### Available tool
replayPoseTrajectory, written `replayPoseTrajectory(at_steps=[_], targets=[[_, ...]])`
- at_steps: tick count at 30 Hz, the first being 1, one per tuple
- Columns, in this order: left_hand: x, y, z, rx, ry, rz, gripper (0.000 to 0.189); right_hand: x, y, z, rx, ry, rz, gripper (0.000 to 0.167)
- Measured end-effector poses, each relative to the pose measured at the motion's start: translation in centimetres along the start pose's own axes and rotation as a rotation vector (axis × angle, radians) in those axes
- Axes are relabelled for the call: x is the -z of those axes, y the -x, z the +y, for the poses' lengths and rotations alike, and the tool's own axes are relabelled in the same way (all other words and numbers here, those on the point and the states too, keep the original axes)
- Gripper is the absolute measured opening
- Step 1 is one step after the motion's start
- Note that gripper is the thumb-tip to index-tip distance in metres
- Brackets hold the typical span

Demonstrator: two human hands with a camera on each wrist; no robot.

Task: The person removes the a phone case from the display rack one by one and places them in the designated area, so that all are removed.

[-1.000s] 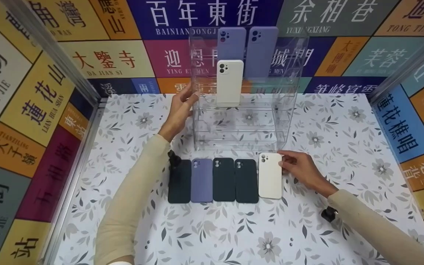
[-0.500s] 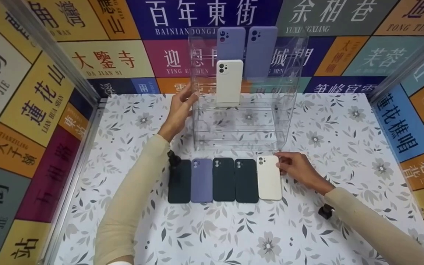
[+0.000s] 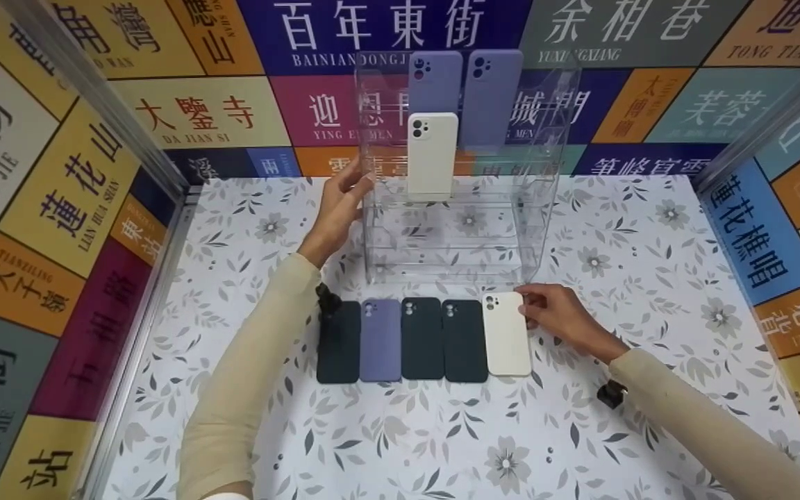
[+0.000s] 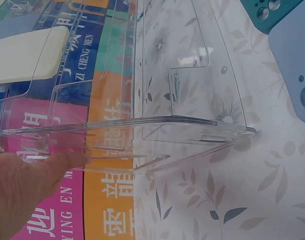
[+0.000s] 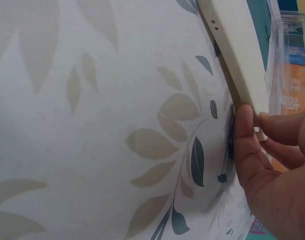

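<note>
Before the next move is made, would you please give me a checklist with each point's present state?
1. Right hand holding the row's white case: ok, fingers at its edge.
2. That case fully off the table: cannot tell.
3. Clear rack upright: ok.
4. Left hand at the rack's left side: ok, though how firmly is unclear.
5. Upper white case standing in the rack: ok, in front of the left upper purple case.
6. Three dark cases and lower purple case lying in the row: ok, side by side.
</note>
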State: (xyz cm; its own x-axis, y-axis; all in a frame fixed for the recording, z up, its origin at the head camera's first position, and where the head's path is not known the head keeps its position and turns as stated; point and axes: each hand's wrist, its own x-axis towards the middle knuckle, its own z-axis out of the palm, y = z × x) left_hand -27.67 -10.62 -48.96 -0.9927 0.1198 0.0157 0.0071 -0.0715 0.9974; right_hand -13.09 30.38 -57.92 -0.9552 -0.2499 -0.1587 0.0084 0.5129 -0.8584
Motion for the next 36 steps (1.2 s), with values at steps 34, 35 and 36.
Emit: replayPoseTrajectory(at_steps=[34,35,36], targets=[[0.0,0.0,0.1,0.011,-0.026,-0.002,0.064,4.5,-1.3,-5.6,0.179,0.060,0.244,0.024],[0.1,0.0,0.0,0.016,-0.027,-0.001,0.064,4.7,-1.5,-5.8,0.185,0.066,0.251,0.024],[0.1,0.1,0.0,0.019,-0.027,0.001,0.064,4.9,-1.6,-6.0,0.187,0.070,0.255,0.024]])
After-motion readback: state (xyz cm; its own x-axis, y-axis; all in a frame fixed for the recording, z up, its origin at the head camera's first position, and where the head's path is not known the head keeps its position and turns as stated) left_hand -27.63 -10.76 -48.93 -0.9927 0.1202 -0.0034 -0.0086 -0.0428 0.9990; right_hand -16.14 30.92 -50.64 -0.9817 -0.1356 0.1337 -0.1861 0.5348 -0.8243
